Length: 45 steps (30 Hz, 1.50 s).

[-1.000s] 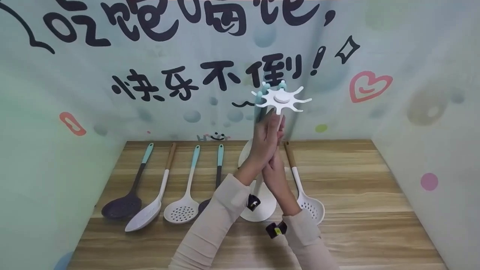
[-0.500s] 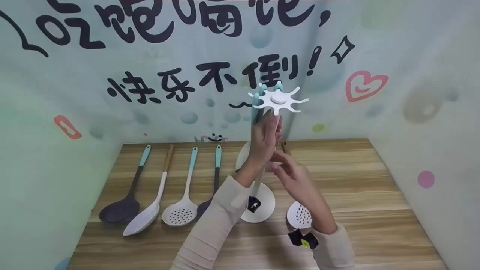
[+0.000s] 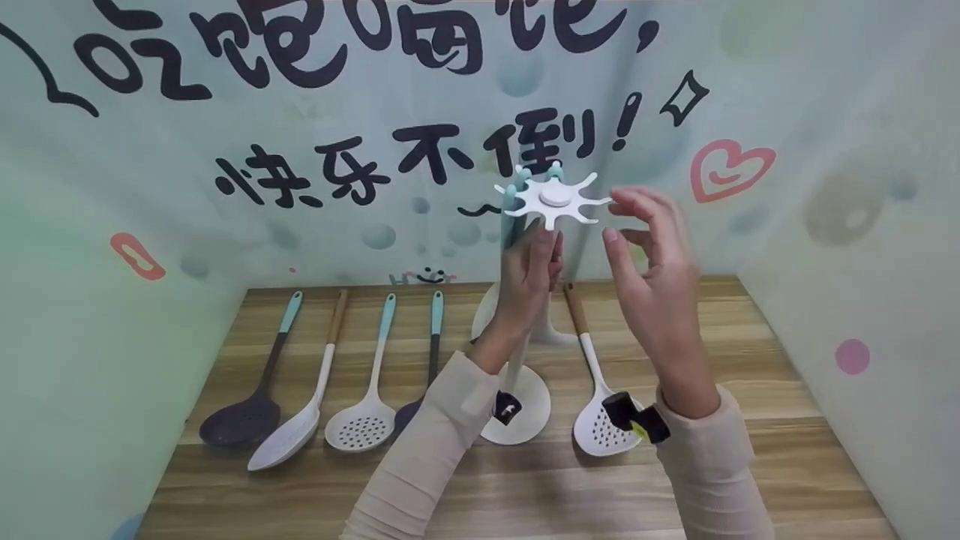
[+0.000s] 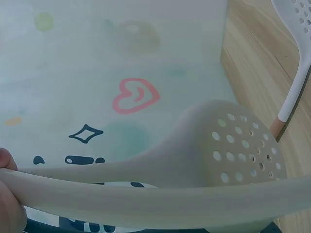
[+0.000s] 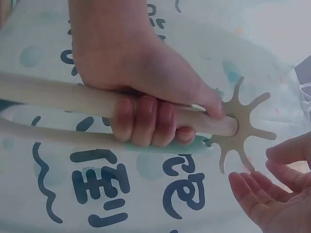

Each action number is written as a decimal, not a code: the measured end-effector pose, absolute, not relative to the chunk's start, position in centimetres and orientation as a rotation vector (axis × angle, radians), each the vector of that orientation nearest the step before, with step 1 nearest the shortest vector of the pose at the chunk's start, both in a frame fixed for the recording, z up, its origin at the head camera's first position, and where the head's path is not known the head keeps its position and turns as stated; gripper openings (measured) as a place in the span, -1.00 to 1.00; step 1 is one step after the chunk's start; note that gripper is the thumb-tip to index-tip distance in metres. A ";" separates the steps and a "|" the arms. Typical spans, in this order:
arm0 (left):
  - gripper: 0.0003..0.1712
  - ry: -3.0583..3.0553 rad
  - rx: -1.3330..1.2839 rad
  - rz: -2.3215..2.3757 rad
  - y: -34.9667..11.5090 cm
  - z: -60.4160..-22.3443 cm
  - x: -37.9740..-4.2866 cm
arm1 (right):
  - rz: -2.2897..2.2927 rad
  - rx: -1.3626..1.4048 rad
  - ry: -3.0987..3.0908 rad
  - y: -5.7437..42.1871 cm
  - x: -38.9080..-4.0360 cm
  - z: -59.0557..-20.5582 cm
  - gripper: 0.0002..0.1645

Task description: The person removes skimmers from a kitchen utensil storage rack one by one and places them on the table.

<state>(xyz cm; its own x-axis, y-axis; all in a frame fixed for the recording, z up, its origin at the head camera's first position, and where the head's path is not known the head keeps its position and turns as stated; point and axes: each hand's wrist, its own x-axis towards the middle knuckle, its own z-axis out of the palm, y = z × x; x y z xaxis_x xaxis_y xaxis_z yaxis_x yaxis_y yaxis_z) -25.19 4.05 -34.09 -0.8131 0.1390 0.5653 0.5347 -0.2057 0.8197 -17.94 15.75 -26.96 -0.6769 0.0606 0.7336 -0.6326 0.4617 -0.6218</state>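
A white utensil rack [image 3: 556,198] stands upright on the worktop [image 3: 750,367], its round base [image 3: 529,420] well in from the far edge, the left grip [image 3: 526,279] wrapped around its pole [image 5: 58,94], the right grip [image 3: 658,289] (fingers parted, holding nothing) just beside its pronged top.

From here, the left sleeve [image 3: 426,446] hides part of a dark utensil head [image 3: 408,414]; wrist camera [image 3: 636,417] covers some of the rightmost skimmer [image 3: 601,397]; left hand [image 3: 526,276] blocks part of the white stand [image 3: 531,409]; top lettering [image 3: 407,37] cut off.
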 end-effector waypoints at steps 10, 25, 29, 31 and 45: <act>-0.18 -1.793 -0.796 -2.058 4.1 -34.0 -25.2 | 1.013 0.537 -2.062 15.6 -20.0 -27.1 -0.72; -0.17 -1.779 -0.772 -2.073 4.1 -34.3 -25.2 | 0.902 0.562 -2.011 15.1 -19.5 -27.0 -0.78; -0.18 -1.770 -0.775 -2.055 4.2 -34.3 -25.1 | 0.841 0.559 -2.049 14.8 -18.9 -26.9 -0.77; -0.20 -1.768 -0.784 -2.037 4.2 -34.3 -25.1 | 0.822 0.562 -2.067 14.6 -18.6 -26.8 -0.77; -0.06 -1.786 -0.825 -1.864 3.9 -34.4 -25.2 | 0.855 0.755 -2.072 13.3 -17.4 -26.8 -0.77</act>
<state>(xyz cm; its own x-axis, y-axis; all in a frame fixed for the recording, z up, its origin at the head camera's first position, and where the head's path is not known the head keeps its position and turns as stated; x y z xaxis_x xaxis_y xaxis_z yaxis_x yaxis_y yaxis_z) -25.15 3.92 -34.40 -0.7318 0.0953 0.6749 0.6702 -0.0795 0.7379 -17.37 13.26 -26.82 -0.5388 -0.2260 0.8115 -0.7325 0.6015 -0.3188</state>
